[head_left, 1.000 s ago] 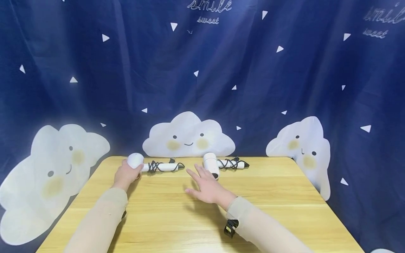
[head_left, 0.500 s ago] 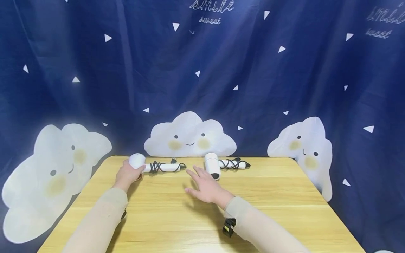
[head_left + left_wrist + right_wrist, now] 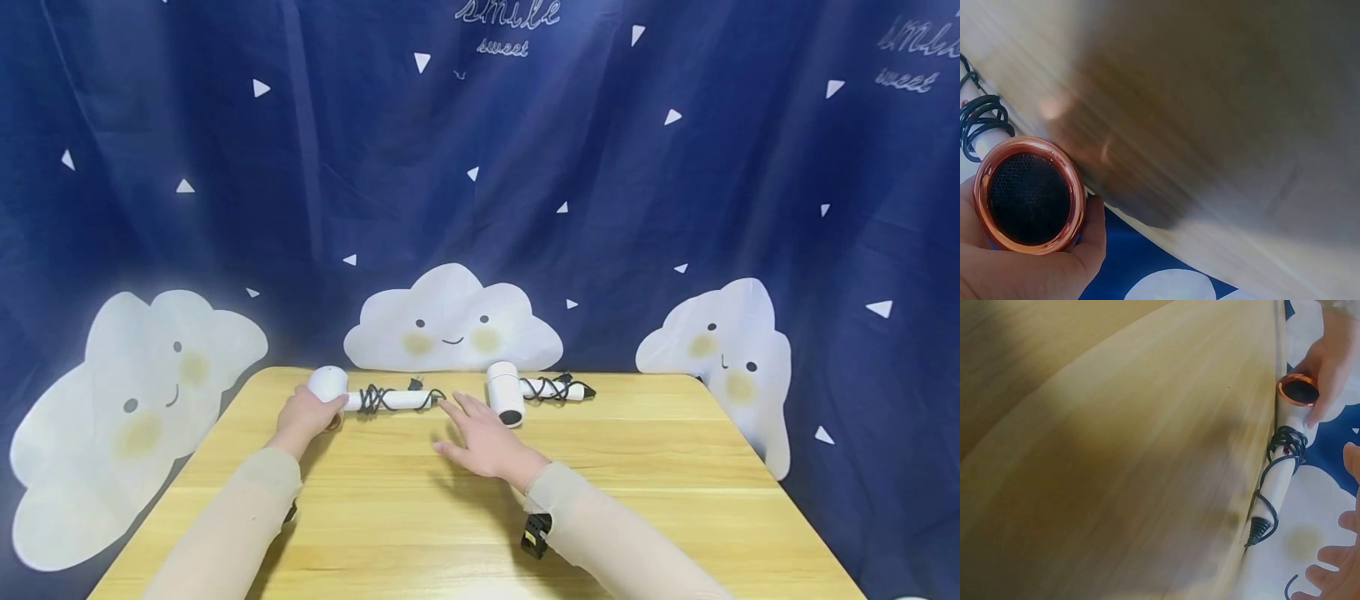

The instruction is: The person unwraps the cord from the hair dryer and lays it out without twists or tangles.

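Note:
My left hand (image 3: 303, 415) grips the head of a white hair dryer (image 3: 328, 383) lying at the far left of the table. In the left wrist view, thumb and fingers wrap round it behind its copper-coloured ring (image 3: 1077, 187), which frames a dark mesh grille (image 3: 1029, 199). A black cord (image 3: 1288, 439) is wound about the dryer's handle, which points right. My right hand (image 3: 487, 442) has its fingers spread over the wood, between that handle's end and a second white hair dryer (image 3: 503, 383). It holds nothing. This second dryer also has a black cord round its handle.
The wooden table (image 3: 420, 517) has its back edge just behind both dryers. Beyond hangs a dark blue curtain (image 3: 420, 167) printed with smiling clouds and white triangles. A black plug (image 3: 416, 383) lies behind the left dryer's handle.
The head view has turned slightly left, so the scene sits further right. My right hand has drifted a little left, away from the second dryer. My left hand keeps its grip.

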Tool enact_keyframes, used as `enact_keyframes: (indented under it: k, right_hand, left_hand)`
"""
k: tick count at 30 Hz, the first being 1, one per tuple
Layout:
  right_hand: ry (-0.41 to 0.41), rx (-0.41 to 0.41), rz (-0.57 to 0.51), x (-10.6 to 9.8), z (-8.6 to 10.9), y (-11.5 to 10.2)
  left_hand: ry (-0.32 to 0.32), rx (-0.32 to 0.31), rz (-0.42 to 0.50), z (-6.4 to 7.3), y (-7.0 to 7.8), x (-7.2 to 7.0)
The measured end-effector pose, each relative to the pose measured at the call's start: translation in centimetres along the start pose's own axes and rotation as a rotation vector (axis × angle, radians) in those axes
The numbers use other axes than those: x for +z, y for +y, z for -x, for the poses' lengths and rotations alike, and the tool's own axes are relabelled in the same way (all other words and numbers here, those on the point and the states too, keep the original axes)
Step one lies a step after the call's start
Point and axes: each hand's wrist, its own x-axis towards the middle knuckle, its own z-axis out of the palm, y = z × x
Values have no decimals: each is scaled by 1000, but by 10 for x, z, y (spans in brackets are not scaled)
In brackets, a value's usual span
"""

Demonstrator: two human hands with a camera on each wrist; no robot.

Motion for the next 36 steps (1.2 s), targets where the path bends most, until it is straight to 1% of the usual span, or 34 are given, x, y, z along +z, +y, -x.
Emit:
enact_keyframes:
  k: [4,7,13,18,22,25,31,36]
  right_hand:
    - [3,6,3,0,-3,-1]
    - [7,6,9,0,-4,-2]
    - [3,17,-11,0,-5,-4]
    - [-5,23,-6,1,-6,-5]
    - [-9,25,14,-1,-8,-5]
    - [-15,28,21,-1,-9,-4]
    - [-33,43,16,0,-11,-4]
    - [-34,47,21,2,-13,-3]
  left_hand:
    - [-29,-1,-11,2,1,-2]
    - [-37,0,-1,3,1,-1]
    - [-16,-15,5,5,-1,2]
    - [-4,-30,-4,9,2,2]
    - [-3,-41,7,11,6,3]
    - [-7,-43,11,12,7,4]
    - [-7,-35,3,13,3,4]
    - [3,-33,6,18,2,6]
